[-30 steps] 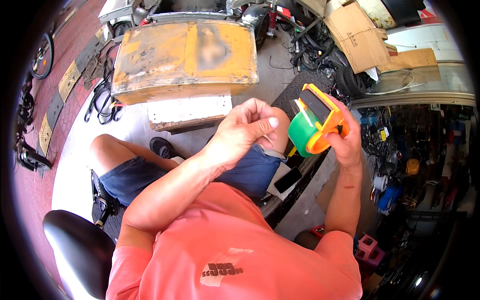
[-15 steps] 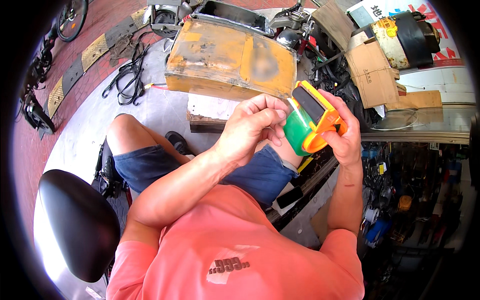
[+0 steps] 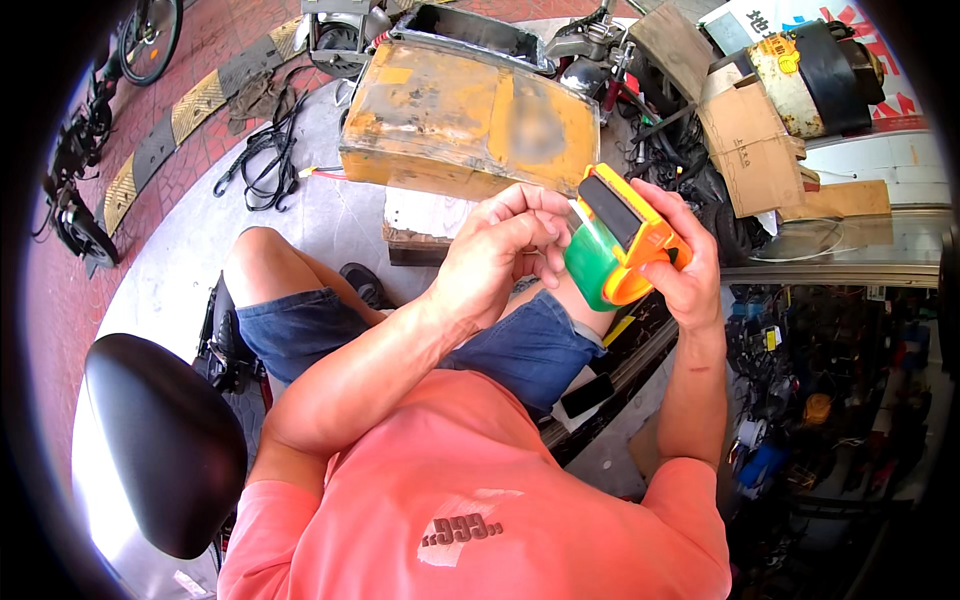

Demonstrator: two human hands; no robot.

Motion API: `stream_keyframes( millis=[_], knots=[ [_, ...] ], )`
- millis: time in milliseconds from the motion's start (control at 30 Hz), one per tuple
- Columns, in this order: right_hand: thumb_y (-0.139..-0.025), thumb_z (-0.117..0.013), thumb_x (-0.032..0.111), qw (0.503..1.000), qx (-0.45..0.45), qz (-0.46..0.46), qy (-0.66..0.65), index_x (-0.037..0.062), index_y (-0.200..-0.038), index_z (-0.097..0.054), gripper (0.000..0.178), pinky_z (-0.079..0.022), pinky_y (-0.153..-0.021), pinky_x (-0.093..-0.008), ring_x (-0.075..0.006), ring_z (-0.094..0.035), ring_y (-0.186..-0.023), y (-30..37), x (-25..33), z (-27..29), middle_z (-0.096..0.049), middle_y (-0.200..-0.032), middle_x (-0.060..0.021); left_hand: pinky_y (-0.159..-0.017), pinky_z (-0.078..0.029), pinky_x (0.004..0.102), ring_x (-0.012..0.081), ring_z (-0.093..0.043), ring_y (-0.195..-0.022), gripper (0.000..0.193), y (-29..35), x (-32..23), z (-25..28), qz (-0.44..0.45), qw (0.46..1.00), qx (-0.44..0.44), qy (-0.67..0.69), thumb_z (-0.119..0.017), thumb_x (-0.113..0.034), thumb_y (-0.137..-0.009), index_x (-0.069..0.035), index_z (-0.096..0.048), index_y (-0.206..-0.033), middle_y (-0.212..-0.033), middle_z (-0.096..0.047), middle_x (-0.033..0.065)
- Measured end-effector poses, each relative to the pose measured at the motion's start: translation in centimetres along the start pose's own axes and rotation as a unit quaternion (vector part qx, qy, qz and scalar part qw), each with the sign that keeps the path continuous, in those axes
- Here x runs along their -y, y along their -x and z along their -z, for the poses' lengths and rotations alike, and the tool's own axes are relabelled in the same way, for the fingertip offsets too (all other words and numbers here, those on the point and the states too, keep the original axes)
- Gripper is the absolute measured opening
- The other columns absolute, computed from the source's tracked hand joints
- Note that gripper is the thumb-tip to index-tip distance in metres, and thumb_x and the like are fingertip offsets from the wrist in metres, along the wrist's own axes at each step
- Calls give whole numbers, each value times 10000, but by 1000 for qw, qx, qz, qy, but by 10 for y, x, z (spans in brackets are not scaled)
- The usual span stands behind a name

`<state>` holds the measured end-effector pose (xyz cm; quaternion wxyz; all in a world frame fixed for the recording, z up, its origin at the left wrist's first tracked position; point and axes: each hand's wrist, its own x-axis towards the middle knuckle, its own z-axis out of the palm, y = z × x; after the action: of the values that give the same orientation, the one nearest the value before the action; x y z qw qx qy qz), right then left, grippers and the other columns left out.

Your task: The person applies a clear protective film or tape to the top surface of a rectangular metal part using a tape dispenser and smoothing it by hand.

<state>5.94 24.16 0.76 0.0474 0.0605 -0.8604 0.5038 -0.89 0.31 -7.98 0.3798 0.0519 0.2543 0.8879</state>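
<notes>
My right hand [image 3: 685, 260] grips an orange tape dispenser [image 3: 652, 225] with a dark roller, raised above my lap. A roll of tape [image 3: 592, 268], looking green, sits in the dispenser, and a glossy clear strip runs beside the roller. At the left edge of that tape is my left hand [image 3: 495, 245], its thumb and fingers curled together in a pinch. The fingertips are partly hidden, so the exact grip on the strip is hard to see. Just beyond the hands stands a large block [image 3: 440, 115] covered in scuffed yellow-brown wrap, with a thin red lead at its left end.
Black cords with hooks [image 3: 265, 165] lie on the pale floor at left. Behind the block is a dark open tray [image 3: 470, 35]. Cardboard [image 3: 750, 145] and a tangle of parts stand to the right. A black rounded seat [image 3: 165, 445] is near my left elbow; a phone [image 3: 588, 396] lies right of my lap.
The view has shifted slightly. My left fingers have moved a little at the tape's edge, and the dispenser is tilted much as before in my right hand.
</notes>
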Motion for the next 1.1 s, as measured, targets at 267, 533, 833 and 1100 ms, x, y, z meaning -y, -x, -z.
stream_keyframes(
  millis=[267, 533, 833, 1100],
  knots=[
    [-731, -628, -29, 998, -22, -16, -53, -79, -1432, -616, 703, -434, -1095, -307, -190, -603, -1204, 9, -15, 2, -621, -1268, -111, -682, -601, 308, 144, -674, -744, 162, -4, 8, -1, 5, 999, 20, -33, -650, -57, -979, -25, -707, -1126, -941, -709, 48],
    [-726, -634, -21, 996, -35, -28, -82, -80, -1430, -615, 706, -424, -1113, -307, -192, -601, -1224, 16, -22, 1, -622, -1304, -111, -676, -593, 306, 139, -671, -729, 97, -6, 18, 1, 0, 999, 21, -27, -728, -118, -1000, -48, -709, -1064, -902, -700, 35],
    [-715, -720, 15, 1000, -9, 13, 10, -48, -1446, -597, 745, -456, -1096, -336, -230, -614, -1228, 13, -18, 18, -603, -1306, -134, -630, -556, 311, 155, -644, -678, 76, -7, -9, 0, 74, 991, 16, -110, -657, -101, -957, -55, -656, -896, -810, -654, 40],
    [-710, -764, 75, 979, 47, 102, 172, -33, -1436, -577, 758, -452, -1103, -366, -256, -573, -1237, -1, -1, 31, -532, -1325, -143, -555, -480, 295, 127, -583, -608, 152, -15, -31, -9, 51, 959, -69, -268, -659, -156, -934, -34, -674, -846, -735, -632, 31]
  ],
)
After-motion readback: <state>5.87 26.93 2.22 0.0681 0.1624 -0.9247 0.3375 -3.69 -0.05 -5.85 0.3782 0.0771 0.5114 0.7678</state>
